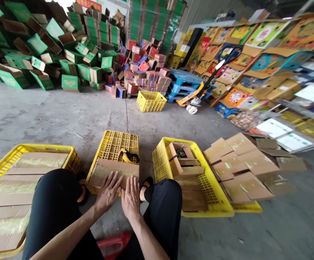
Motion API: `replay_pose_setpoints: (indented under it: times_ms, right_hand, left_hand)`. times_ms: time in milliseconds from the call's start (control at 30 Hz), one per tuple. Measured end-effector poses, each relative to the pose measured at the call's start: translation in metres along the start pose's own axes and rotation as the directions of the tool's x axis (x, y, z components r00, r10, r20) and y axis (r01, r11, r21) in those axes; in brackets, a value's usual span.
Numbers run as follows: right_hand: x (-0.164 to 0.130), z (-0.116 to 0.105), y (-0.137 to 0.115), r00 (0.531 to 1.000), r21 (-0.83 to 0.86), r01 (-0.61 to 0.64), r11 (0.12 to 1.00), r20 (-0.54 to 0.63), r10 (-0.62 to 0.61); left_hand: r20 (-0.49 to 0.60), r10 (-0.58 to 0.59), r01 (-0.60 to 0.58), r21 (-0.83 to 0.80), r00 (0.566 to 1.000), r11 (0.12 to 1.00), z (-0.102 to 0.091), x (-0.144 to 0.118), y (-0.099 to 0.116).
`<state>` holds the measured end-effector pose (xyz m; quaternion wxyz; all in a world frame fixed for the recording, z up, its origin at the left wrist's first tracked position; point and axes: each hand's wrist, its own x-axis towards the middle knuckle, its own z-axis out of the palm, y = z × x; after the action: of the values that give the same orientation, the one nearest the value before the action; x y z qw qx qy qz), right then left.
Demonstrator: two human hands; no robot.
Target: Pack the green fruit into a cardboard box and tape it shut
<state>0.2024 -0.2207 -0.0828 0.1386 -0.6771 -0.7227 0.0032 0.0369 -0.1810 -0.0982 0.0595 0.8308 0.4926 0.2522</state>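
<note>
A closed cardboard box with clear tape along its top rests on an upturned yellow crate between my knees. My left hand lies flat on the box's near edge, fingers spread. Beside it, my right hand is also laid out flat, fingertips on the box's top. Neither hand grips anything. Just beyond the box, a yellow-and-black tape dispenser lies on the crate.
On the left, a yellow crate holds taped boxes. To the right, another yellow crate holds open cartons, beside stacked flattened cardboard. Farther off stand an empty yellow crate, a pallet jack and heaped green boxes.
</note>
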Motion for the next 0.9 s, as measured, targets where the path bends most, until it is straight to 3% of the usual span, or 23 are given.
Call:
replay_pose_setpoints:
  times_ms: [233, 400, 567, 733, 900]
  right_hand:
    - [0.014, -0.005, -0.006, 0.995, 0.051, 0.101, 0.994, -0.024, -0.1]
    - [0.037, -0.024, -0.011, 0.996, 0.053, 0.088, 0.995, -0.003, -0.088]
    - [0.048, -0.024, -0.008, 0.994, 0.027, 0.108, 0.994, -0.019, -0.107]
    - [0.041, -0.013, 0.008, 0.996, -0.013, 0.012, 1.0, -0.09, -0.013]
    - [0.038, -0.001, 0.018, 0.992, -0.017, -0.024, 1.0, -0.127, 0.022]
  left_hand:
    - [0.001, 0.029, -0.029, 0.045, 1.0, 0.999, -0.005, 0.011, -0.003]
    - [-0.015, 0.054, -0.053, 0.043, 0.998, 0.998, -0.006, 0.012, -0.008]
    - [0.022, 0.058, -0.059, 0.041, 0.998, 0.997, -0.011, 0.013, -0.019]
    - [-0.038, -0.099, 0.1, 0.039, 0.994, 0.994, -0.02, 0.013, -0.041]
    - [-0.102, -0.25, 0.254, 0.018, 0.963, 0.967, -0.025, 0.011, -0.057]
